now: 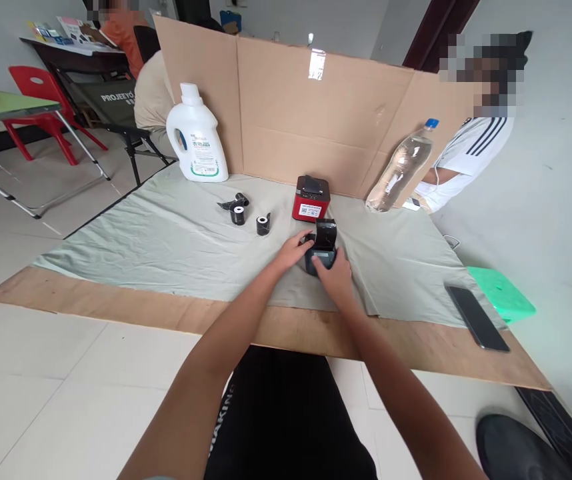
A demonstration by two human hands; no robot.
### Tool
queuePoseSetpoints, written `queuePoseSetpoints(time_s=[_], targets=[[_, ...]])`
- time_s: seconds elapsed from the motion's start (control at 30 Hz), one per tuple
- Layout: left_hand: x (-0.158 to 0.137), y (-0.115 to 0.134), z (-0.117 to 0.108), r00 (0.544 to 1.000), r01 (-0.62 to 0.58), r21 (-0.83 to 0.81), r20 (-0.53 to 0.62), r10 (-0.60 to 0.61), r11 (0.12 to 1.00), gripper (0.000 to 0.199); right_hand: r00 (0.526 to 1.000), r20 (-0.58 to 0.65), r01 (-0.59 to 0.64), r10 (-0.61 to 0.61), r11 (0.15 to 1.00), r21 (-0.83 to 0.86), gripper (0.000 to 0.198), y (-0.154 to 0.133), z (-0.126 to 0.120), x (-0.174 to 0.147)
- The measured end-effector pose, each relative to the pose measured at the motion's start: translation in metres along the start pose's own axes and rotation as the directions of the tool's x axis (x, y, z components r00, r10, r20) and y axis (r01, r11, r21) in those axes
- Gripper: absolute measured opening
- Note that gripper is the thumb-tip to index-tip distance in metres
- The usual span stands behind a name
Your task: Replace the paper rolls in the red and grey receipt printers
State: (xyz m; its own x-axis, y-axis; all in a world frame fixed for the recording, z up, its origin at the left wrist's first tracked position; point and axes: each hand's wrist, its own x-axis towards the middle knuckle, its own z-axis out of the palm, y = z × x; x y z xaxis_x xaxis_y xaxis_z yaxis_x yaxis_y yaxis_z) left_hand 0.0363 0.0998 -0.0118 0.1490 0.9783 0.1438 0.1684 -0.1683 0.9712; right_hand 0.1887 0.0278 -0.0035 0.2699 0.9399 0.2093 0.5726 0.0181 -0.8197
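Observation:
A small dark portable receipt printer (pixel 322 257) rests on the cloth in front of me, a black strip of paper (pixel 326 236) standing up from its top. My left hand (pixel 296 248) grips its left side, fingers at the upper corner. Closed around the lower right side is my right hand (pixel 336 275), its thumb on the printer's front. Just behind stands a red and black boxy device (pixel 311 199) with a white label. To the left are black paper rolls: one roll (pixel 263 225) nearer me, another roll (pixel 237 215), and a partly unwound roll (pixel 241 199).
A cardboard screen (pixel 306 113) stands along the table's back. Before it are a white detergent bottle (pixel 199 137) and a leaning clear bottle (pixel 401 170). A phone (pixel 477 319) lies at the right front edge. One person (pixel 481 153) is behind the right side, others at back left.

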Motion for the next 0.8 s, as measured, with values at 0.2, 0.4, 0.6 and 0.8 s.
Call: queuePoseSetpoints(time_s=[0.2, 0.4, 0.6, 0.8], targets=[[0.000, -0.001, 0.001, 1.000, 0.017, -0.088, -0.016, -0.018, 0.996, 0.049, 0.985, -0.141, 0.077, -0.099, 0.985, -0.157, 0.083, -0.006, 0.008, 0.002], [-0.013, 0.000, 0.007, 0.986, -0.161, 0.379, 0.111, 0.128, 0.911, 0.049, 0.977, -0.214, -0.062, -0.002, 0.954, -0.294, 0.073, -0.004, -0.027, 0.087], [-0.025, 0.005, 0.020, 0.969, -0.182, 0.640, 0.248, 0.024, 0.747, 0.064, 0.967, -0.231, -0.192, 0.110, 0.908, -0.371, 0.080, 0.006, -0.004, 0.173], [-0.056, 0.011, 0.013, 0.864, -0.394, 0.542, 0.495, 0.098, 0.742, 0.058, 0.949, -0.307, -0.174, 0.077, 0.937, -0.302, 0.099, 0.010, 0.017, 0.190]])
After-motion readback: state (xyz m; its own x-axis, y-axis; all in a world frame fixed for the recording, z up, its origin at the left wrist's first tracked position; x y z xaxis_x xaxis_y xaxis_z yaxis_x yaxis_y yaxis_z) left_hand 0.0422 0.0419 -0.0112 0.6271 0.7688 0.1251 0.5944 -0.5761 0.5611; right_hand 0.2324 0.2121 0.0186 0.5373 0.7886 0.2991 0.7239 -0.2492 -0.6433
